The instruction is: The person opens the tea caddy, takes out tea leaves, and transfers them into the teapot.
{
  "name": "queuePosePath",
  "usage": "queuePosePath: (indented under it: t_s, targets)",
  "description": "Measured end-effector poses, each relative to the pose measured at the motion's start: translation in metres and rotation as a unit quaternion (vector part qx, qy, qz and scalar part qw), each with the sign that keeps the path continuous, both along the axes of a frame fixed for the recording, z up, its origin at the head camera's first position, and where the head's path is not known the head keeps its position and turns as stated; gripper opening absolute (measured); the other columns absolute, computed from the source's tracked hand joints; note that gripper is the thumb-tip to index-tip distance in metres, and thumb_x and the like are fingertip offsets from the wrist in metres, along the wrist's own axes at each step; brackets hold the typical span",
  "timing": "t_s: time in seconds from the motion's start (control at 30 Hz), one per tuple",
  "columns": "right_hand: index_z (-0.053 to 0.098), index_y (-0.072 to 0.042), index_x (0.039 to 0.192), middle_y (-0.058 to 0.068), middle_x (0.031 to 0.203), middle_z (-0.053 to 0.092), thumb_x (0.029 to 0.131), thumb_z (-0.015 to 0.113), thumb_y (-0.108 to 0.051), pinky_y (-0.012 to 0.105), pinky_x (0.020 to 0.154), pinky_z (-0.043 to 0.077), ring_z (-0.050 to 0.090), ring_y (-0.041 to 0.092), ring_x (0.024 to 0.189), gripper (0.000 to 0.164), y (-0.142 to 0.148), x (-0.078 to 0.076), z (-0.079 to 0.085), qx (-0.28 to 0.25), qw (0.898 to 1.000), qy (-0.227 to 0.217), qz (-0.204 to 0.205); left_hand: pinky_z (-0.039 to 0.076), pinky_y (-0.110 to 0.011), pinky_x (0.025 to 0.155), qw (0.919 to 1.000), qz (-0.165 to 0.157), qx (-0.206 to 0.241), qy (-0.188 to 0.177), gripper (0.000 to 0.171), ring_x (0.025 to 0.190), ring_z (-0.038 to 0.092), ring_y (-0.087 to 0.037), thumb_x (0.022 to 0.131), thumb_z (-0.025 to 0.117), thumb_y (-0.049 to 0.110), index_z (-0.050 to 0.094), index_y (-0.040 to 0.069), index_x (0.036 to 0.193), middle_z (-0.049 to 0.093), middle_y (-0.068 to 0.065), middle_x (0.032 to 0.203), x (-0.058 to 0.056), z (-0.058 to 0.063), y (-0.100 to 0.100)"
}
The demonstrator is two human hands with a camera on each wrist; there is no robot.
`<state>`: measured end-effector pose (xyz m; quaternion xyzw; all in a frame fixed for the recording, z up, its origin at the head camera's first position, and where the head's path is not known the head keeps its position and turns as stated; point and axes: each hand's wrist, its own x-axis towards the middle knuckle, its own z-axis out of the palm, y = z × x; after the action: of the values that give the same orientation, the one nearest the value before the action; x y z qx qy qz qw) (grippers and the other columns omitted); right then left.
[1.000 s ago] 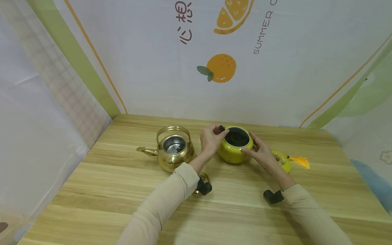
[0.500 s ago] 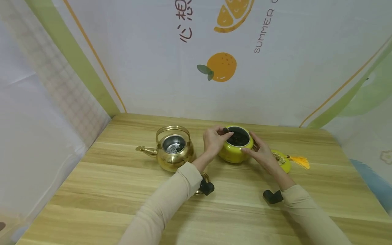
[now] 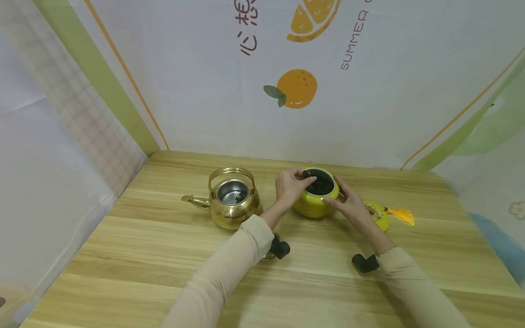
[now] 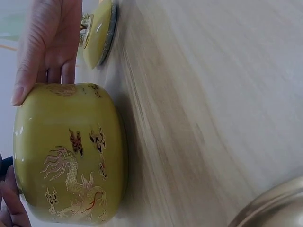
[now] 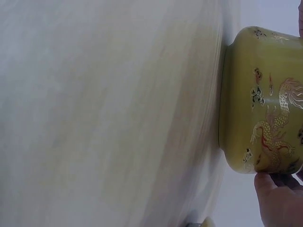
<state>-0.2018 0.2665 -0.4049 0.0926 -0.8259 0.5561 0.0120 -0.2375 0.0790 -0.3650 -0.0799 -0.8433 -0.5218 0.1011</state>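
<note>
The table (image 3: 320, 291) bears kettle (image 3: 231, 215), jar (image 3: 313, 207), lid (image 3: 378, 216) and gold piece (image 3: 269, 256).

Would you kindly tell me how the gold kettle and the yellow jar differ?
The gold kettle has a spout and an arched handle; the yellow jar shows neither and bears a dragon design. No hand holds the kettle, while the right hand grips the jar. The kettle's mouth shows a strainer; the jar's looks dark inside. Both stand open on the table.

The kettle (image 3: 230, 217) stands left on the table (image 3: 135, 255), a strainer (image 3: 233, 197) in its mouth. The jar (image 3: 312, 208) stands to its right, the jar lid (image 3: 382, 217) farther right. Nearer, between kettle and jar, lies the kettle lid (image 3: 268, 257). Behind everything hangs a curtain (image 3: 205, 114).
</note>
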Motion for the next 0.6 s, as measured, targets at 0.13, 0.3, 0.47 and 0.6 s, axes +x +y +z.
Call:
queuePosePath:
  t_s: [0.13,0.3,0.47,0.6]
  targets:
    - [0.017,-0.005,0.150,0.017,0.156,0.015,0.088,0.065,-0.010,0.042,0.112,0.024,0.019,0.031,0.142,0.078,-0.0005,0.0000,-0.0003,-0.005,1.000,0.003,0.002,0.050,-0.018,0.062,0.9998,-0.006,-0.015,-0.009,0.021,0.073,0.068,-0.012,0.074,0.080,0.029,0.073,0.010,0.079,0.073,-0.001,0.079,0.0007,0.0013,0.0013]
    - [0.017,-0.002,0.149,0.019,0.155,0.015,0.089,0.065,-0.009,0.042,0.111,0.024,0.020,0.032,0.141,0.077,0.0003,-0.0010,-0.0016,-0.006,1.000,0.010,0.003,0.051,-0.018,0.062,0.9998,-0.011,-0.008,-0.011,0.020,0.074,0.068,-0.013,0.075,0.080,0.027,0.073,0.009,0.077,0.073,-0.002,0.078,0.0003,0.0012,0.0025]
    - [0.017,0.000,0.149,0.020,0.155,0.016,0.088,0.065,-0.008,0.041,0.111,0.025,0.021,0.034,0.141,0.077,0.0009,-0.0011,-0.0021,0.000,1.000,0.013,0.001,0.052,-0.018,0.063,0.9998,-0.010,0.003,-0.018,0.020,0.075,0.069,-0.014,0.075,0.080,0.027,0.073,0.008,0.080,0.073,-0.003,0.080,0.0001,0.0017,0.0022]
    - [0.018,-0.002,0.149,0.019,0.155,0.016,0.088,0.065,-0.010,0.040,0.111,0.025,0.021,0.032,0.141,0.077,0.0007,-0.0010,-0.0017,0.005,1.000,0.009,-0.002,0.053,-0.018,0.063,0.9997,-0.007,0.010,-0.023,0.020,0.076,0.069,-0.014,0.075,0.080,0.027,0.073,0.008,0.080,0.073,-0.003,0.081,0.0000,0.0018,0.0025]
